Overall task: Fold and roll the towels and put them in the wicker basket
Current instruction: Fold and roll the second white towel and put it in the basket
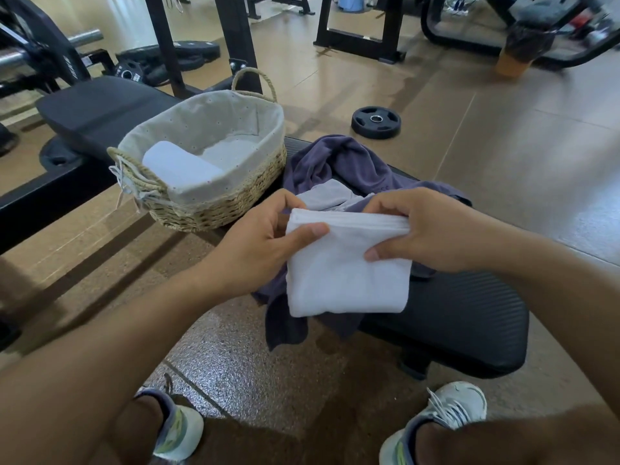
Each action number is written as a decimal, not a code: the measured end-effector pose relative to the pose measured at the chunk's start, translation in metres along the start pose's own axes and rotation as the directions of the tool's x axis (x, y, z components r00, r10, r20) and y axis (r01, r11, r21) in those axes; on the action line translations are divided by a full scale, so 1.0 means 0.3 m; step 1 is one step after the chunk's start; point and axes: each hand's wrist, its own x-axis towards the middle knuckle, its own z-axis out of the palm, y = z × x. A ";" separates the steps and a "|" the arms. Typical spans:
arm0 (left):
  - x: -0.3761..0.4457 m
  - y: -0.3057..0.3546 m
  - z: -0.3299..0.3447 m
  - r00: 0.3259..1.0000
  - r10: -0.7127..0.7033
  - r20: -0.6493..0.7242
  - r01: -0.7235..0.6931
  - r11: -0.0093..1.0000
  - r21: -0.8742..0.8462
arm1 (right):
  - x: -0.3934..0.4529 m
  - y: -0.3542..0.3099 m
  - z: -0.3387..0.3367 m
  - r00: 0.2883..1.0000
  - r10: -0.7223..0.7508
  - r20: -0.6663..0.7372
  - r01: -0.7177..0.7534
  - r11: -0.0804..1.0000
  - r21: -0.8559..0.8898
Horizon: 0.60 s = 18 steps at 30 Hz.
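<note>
- A folded white towel [345, 263] is held up in front of the body, its top edge pinched at both corners, so the cloth hangs flat and the layers stay lined up.
- The left hand [268, 243] is clamped on the towel's 9 o'clock corner, thumb laid across the front face, fingers tucked behind.
- The right hand [422, 229] is pinched on the 3 o'clock corner in the same way, thumb in front; the edge between the hands is kept taut, likely as the starting line for a roll.
- Beneath the towel, a crumpled purple towel [339, 166] and a pale grey one [325, 198] are left heaped on the padded black surface [469, 323], waiting their turn.
- The wicker basket [218, 209] is parked at 10 o'clock from the hands, on the same surface, close enough for an easy drop.
- One rolled white towel [177, 167] is already lying inside, pushed toward the basket's near-left end, which leaves room beside it.
- The fold looks done; the roll is judged not yet begun.
</note>
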 end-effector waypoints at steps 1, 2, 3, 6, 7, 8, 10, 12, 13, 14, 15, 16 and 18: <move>0.014 -0.012 -0.007 1.000 -0.013 0.007 0.013 1.000 0.010 | 0.014 0.013 0.007 0.999 0.011 -0.032 -0.010 1.000 0.010; 0.026 -0.024 -0.016 0.999 -0.025 0.020 0.025 1.000 0.012 | 0.027 0.025 0.016 0.997 0.023 -0.068 -0.022 0.999 0.026; 0.034 -0.035 -0.025 0.999 -0.033 0.033 0.032 0.999 0.028 | 0.039 0.038 0.024 0.994 0.033 -0.103 -0.029 0.999 0.038; 0.053 -0.061 -0.044 0.999 -0.011 0.032 0.006 0.988 0.152 | 0.063 0.055 0.031 0.993 0.048 -0.109 -0.045 0.999 0.029; 0.059 -0.070 -0.046 1.000 -0.001 0.013 -0.001 0.985 0.170 | 0.067 0.056 0.027 0.996 0.048 -0.072 -0.048 0.999 0.003; 0.063 -0.080 -0.046 1.000 0.006 -0.008 -0.005 0.984 0.179 | 0.069 0.055 0.023 0.999 0.043 -0.028 -0.044 0.999 -0.032; 0.073 -0.094 -0.045 0.999 0.017 -0.033 -0.010 0.980 0.199 | 0.072 0.055 0.016 0.999 0.040 0.034 -0.036 0.994 -0.105; 0.080 -0.105 -0.043 0.999 0.035 -0.037 -0.026 0.974 0.223 | 0.073 0.057 0.017 0.999 0.044 0.024 -0.041 0.990 -0.138; 0.082 -0.109 -0.043 0.998 0.046 -0.042 -0.034 0.972 0.234 | 0.073 0.059 0.023 0.999 0.033 -0.004 -0.033 0.988 -0.152; 0.084 -0.112 -0.043 0.997 0.058 -0.050 -0.044 0.969 0.242 | 0.073 0.060 0.029 0.999 0.015 -0.040 -0.021 0.987 -0.162; 0.085 -0.116 -0.044 0.996 0.072 -0.061 -0.054 0.965 0.256 | 0.072 0.061 0.037 0.997 -0.004 -0.078 -0.009 0.986 -0.166; 0.086 -0.116 -0.045 0.993 0.091 -0.070 -0.068 0.960 0.273 | 0.071 0.062 0.046 0.993 -0.021 -0.117 0.001 0.987 -0.163; 0.083 -0.115 -0.044 0.987 0.141 -0.076 -0.112 0.946 0.305 | 0.067 0.069 0.061 0.980 -0.043 -0.193 0.005 0.982 -0.191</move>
